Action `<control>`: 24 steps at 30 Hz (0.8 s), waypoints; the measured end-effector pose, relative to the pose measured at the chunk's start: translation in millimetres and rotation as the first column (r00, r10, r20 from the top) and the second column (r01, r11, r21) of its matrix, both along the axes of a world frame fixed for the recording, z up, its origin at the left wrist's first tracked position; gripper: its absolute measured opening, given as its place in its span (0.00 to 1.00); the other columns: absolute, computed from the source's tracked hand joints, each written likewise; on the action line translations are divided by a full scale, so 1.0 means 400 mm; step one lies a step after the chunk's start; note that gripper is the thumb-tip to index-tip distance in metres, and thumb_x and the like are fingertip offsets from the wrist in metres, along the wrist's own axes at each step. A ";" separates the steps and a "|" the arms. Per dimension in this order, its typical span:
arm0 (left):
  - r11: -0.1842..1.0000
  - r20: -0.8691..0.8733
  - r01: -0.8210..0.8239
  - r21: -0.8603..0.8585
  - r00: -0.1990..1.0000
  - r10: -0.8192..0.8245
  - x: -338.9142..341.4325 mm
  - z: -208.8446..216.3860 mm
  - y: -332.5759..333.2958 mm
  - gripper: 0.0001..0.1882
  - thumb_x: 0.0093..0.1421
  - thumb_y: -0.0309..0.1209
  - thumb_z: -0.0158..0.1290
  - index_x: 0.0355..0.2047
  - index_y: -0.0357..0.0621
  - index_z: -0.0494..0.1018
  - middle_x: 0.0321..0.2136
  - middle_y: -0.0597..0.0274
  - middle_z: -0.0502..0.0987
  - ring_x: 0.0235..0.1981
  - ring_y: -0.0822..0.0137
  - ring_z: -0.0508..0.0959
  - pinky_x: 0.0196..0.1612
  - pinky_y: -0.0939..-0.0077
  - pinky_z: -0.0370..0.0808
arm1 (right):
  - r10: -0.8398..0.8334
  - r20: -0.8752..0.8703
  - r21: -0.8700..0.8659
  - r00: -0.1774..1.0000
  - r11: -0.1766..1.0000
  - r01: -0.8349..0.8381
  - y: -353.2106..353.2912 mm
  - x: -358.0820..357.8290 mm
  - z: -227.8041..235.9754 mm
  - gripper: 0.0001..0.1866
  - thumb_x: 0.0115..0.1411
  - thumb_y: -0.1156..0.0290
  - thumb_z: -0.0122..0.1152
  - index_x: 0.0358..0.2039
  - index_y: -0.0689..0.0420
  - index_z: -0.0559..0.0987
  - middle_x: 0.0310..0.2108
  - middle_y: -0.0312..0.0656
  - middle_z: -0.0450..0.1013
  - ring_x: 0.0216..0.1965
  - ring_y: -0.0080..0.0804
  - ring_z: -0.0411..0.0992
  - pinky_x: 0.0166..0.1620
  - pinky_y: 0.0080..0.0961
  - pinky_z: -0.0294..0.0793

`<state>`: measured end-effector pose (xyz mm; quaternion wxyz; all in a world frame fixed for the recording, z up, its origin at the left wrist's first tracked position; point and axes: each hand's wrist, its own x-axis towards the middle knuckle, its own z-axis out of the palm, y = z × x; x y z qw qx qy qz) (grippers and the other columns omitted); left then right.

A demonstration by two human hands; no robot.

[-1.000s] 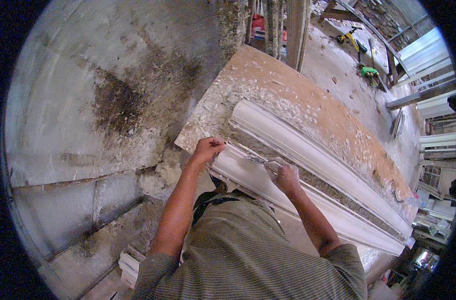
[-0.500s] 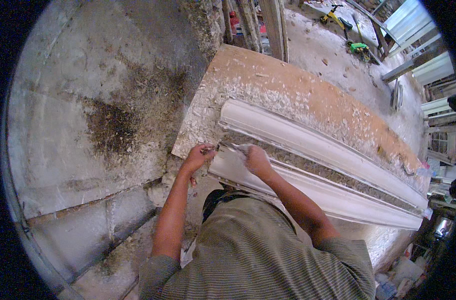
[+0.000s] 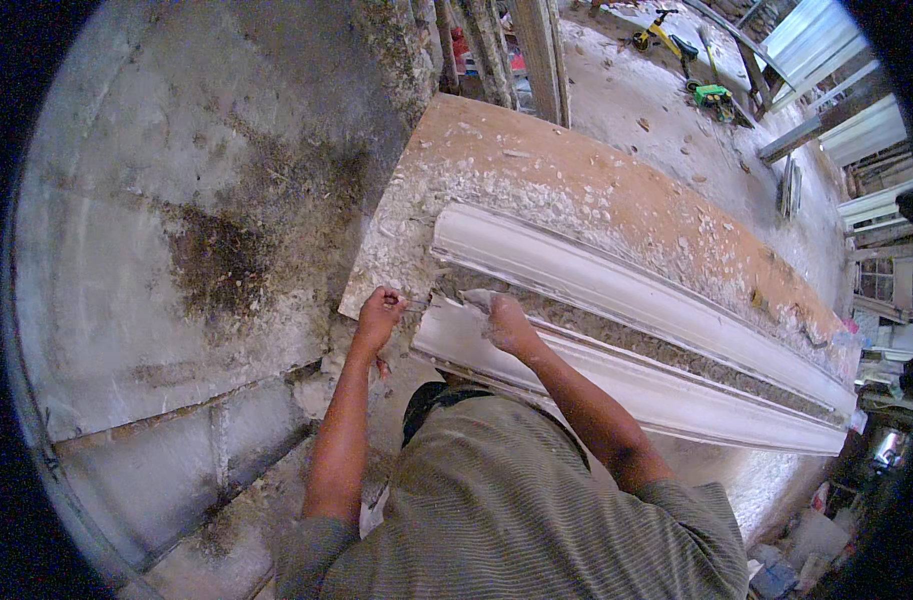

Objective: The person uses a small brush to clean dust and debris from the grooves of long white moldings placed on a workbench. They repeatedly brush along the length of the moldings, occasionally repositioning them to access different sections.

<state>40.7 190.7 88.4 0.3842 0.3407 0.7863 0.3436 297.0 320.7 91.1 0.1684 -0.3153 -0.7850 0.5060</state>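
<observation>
Two long white mouldings, a near one and a far one, lie side by side on a plaster-crusted board. My left hand is just off the left end of the near moulding, its fingers pinched together. A thin, wire-like bit seems to run from those fingertips toward the moulding's end, too small to name. My right hand is over the near moulding close to that end, fingers closed round something small and greyish whose kind I cannot make out.
The brown board is strewn with white plaster crumbs. A stained grey slab fills the left side. Wooden posts rise behind the board. Farther off are a yellow balance bike and a green toy.
My left hand has drawn slightly left, away from the moulding's end, so the gap between my hands is wider. My right hand stays nearly in place.
</observation>
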 end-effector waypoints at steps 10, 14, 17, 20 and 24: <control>0.824 0.678 -0.566 0.019 0.613 0.406 -0.033 -0.033 -0.039 0.18 0.59 0.29 0.64 0.48 0.44 0.73 0.35 0.68 0.75 0.28 0.75 0.75 0.31 0.79 0.75 | -0.133 0.333 0.207 0.933 0.976 0.065 0.199 0.345 0.085 0.18 0.62 0.59 0.63 0.44 0.60 0.83 0.36 0.50 0.82 0.38 0.38 0.79 0.45 0.36 0.75; 0.695 0.710 -0.710 0.112 0.546 0.444 -0.075 -0.049 -0.065 0.21 0.59 0.29 0.64 0.51 0.43 0.72 0.39 0.68 0.76 0.32 0.74 0.77 0.36 0.80 0.75 | -0.011 0.484 -0.196 0.875 0.973 0.121 0.243 0.442 0.075 0.33 0.49 0.49 0.73 0.49 0.60 0.80 0.41 0.57 0.77 0.44 0.54 0.74 0.50 0.43 0.72; 0.623 0.684 -0.741 0.251 0.591 0.428 -0.083 -0.012 -0.041 0.25 0.59 0.30 0.64 0.56 0.43 0.70 0.48 0.64 0.74 0.44 0.69 0.77 0.46 0.77 0.74 | -0.007 0.478 -0.013 0.879 1.000 0.016 0.232 0.294 -0.022 0.25 0.57 0.55 0.64 0.48 0.61 0.79 0.37 0.60 0.73 0.41 0.57 0.70 0.48 0.47 0.70; 0.697 0.552 -0.673 0.246 0.689 0.470 -0.055 0.070 0.002 0.31 0.60 0.29 0.62 0.62 0.43 0.65 0.60 0.59 0.68 0.59 0.62 0.69 0.59 0.68 0.68 | 0.080 0.339 0.104 0.937 0.987 -0.122 0.225 0.022 -0.115 0.15 0.60 0.65 0.56 0.32 0.67 0.75 0.34 0.62 0.72 0.38 0.60 0.69 0.45 0.51 0.69; 0.893 0.113 -0.411 0.183 0.911 0.396 -0.027 0.159 0.049 0.37 0.61 0.28 0.60 0.68 0.43 0.57 0.70 0.56 0.55 0.70 0.58 0.57 0.70 0.62 0.54 | -0.020 0.263 0.147 0.965 0.989 -0.019 0.200 -0.254 -0.147 0.12 0.54 0.68 0.61 0.28 0.67 0.78 0.31 0.64 0.75 0.34 0.62 0.75 0.41 0.52 0.74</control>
